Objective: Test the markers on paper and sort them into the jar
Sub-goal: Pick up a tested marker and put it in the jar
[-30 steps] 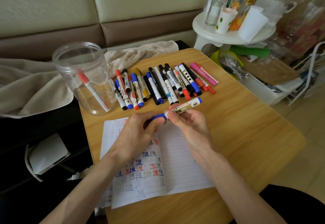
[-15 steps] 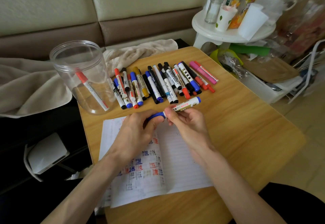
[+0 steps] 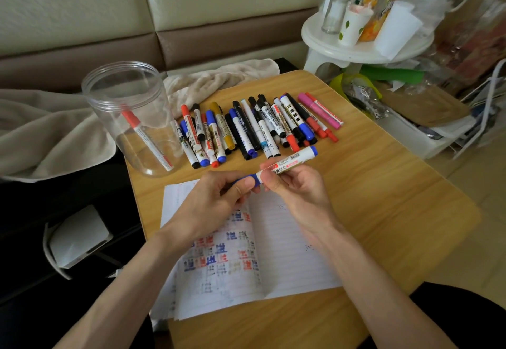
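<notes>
**Blue marker gripped at both ends above the paper**

Head view, looking down along both forearms. Left hand (image 3: 216,200) and right hand (image 3: 295,187) close together over the top edge of the paper (image 3: 287,252), both clamped on one blue marker (image 3: 294,161). Left thumb and curled fingers wrapped round the blue cap (image 3: 250,178) end. Right fingertips pinching the white printed barrel just beside the cap. Marker lying slantwise, blue tail end up and to the right, lifted off the table (image 3: 397,198) and just short of the row behind it. Cannot tell whether the cap is fully seated or partly off.

Behind the hands, a row of markers (image 3: 257,126) laid side by side on the wooden top. Caps in red, blue, black, gold and pink, barrels mostly white, some overlapping.

Left of the row, at the table's corner, a clear plastic jar (image 3: 131,118), standing on its base with no lid on. Inside it, a single red marker (image 3: 145,136) leaning against the wall, red cap uppermost.

Under the hands, lined paper with small blocks of red, blue and fainter scribble over its left half. Right half mostly bare lines.

Off the table to the left, a beige blanket (image 3: 41,135) draped over a dark seat. At upper right, a white round stool (image 3: 356,52) crowded with a glass shaker, a paper cup and a bottle.
</notes>
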A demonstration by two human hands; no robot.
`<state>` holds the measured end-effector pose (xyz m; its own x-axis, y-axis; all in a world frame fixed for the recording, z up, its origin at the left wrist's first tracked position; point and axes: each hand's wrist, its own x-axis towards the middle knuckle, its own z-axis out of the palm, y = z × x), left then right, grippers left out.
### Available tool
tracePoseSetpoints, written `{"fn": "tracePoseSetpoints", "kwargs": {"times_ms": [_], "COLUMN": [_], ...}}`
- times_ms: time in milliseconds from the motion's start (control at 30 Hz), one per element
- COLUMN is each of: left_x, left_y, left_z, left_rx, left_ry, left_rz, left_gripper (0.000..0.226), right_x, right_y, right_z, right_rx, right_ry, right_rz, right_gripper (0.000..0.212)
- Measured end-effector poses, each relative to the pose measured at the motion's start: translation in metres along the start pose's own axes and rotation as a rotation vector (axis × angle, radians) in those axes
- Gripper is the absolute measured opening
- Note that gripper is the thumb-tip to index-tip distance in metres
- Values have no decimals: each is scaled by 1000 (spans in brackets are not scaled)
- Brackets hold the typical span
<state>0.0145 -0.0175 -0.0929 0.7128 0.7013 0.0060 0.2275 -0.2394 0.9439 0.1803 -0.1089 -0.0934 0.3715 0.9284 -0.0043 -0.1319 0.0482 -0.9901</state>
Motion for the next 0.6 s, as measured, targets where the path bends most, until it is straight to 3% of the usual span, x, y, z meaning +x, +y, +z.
{"fn": "tracePoseSetpoints", "kwargs": {"times_ms": [267,433,600], "left_x": [-2,-8,-8], "left_y": [0,-1,-2], "left_z": [0,9,11], "left_rx": [-53,343,390], "left_ry": [-21,178,215], "left_rz": [-15,224,258], "left_gripper": [33,21,15], "right_x": [2,-2,-5], "right_y": [1,7,8], "right_z": [-3,4,6], "right_rx": [-2,13,-6], "right_ry": [-11,50,118], "right_rz": [12,64,62], "right_gripper": [26,34,26]}}
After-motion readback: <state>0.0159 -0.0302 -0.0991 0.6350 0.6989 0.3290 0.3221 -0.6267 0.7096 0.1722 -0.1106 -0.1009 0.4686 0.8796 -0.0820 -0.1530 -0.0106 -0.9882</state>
